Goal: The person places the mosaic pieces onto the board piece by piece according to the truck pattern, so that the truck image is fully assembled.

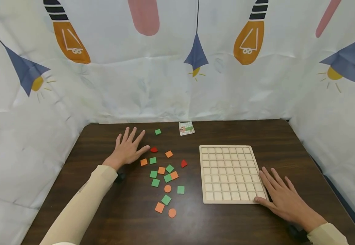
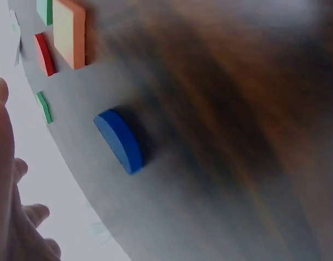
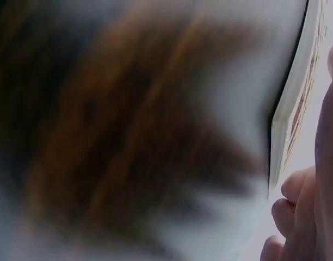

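In the head view my left hand (image 1: 125,149) is spread with straight fingers at the table's left side. Its thumb tip is close to a red piece (image 1: 154,149); whether they touch, I cannot tell. The left wrist view shows a blue half-round piece (image 2: 120,141) on the table near this hand, unseen in the head view. My right hand (image 1: 287,200) lies flat with fingers apart at the right edge of a pale wooden grid board (image 1: 226,173). Its thumb and index fingertip overlap the board's rim. Neither hand grips anything.
Green squares (image 1: 181,190), orange squares (image 1: 159,207), orange discs (image 1: 172,213) and another red piece (image 1: 184,163) lie scattered left of the board. A small printed card (image 1: 186,128) rests at the back edge of the dark table (image 1: 226,224). A patterned cloth (image 1: 165,88) hangs behind.
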`<state>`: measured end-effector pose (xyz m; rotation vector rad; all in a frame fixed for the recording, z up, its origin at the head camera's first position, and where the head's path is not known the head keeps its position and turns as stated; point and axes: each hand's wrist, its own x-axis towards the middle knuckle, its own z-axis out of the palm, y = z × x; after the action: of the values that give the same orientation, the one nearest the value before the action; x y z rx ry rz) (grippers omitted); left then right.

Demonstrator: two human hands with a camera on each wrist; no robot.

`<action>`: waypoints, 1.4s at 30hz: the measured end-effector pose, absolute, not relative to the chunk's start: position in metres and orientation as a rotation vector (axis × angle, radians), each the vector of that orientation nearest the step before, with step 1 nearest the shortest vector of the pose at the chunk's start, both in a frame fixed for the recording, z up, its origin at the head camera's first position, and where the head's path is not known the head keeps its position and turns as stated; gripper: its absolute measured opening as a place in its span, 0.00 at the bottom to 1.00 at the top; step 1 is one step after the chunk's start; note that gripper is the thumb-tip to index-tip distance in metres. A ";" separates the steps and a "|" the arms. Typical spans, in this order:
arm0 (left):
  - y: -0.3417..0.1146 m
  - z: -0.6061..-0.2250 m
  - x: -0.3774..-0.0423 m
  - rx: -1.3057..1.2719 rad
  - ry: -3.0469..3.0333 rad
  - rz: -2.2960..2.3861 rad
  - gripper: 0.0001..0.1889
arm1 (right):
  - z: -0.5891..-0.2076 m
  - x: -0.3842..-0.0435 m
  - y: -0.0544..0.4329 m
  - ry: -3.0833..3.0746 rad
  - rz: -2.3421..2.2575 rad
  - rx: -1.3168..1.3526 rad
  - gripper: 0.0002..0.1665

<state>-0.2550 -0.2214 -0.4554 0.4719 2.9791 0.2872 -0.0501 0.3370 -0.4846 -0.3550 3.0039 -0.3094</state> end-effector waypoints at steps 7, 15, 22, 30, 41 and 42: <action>-0.205 -0.462 -0.276 0.549 2.939 0.466 0.44 | -0.487 -0.045 0.334 2.988 -0.335 -0.341 0.59; -0.194 -0.466 -0.300 0.624 2.901 0.560 0.42 | -0.491 -0.044 0.334 2.999 -0.363 -0.340 0.59; -0.183 -0.470 -0.314 0.582 2.884 0.634 0.36 | -0.492 -0.046 0.333 2.988 -0.380 -0.321 0.60; -0.170 -0.466 -0.327 0.499 2.890 0.742 0.25 | -0.491 -0.044 0.331 3.007 -0.359 -0.302 0.61; -0.169 -0.463 -0.327 0.426 2.860 0.781 0.20 | -0.491 -0.047 0.332 3.006 -0.360 -0.313 0.61; -0.170 -0.463 -0.327 0.420 2.856 0.787 0.20 | -0.491 -0.048 0.333 2.998 -0.368 -0.310 0.61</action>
<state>-0.3268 -0.1696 -0.4629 0.4204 2.8561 0.7872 -0.0475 0.3326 -0.4910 -0.3100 2.9984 -0.3679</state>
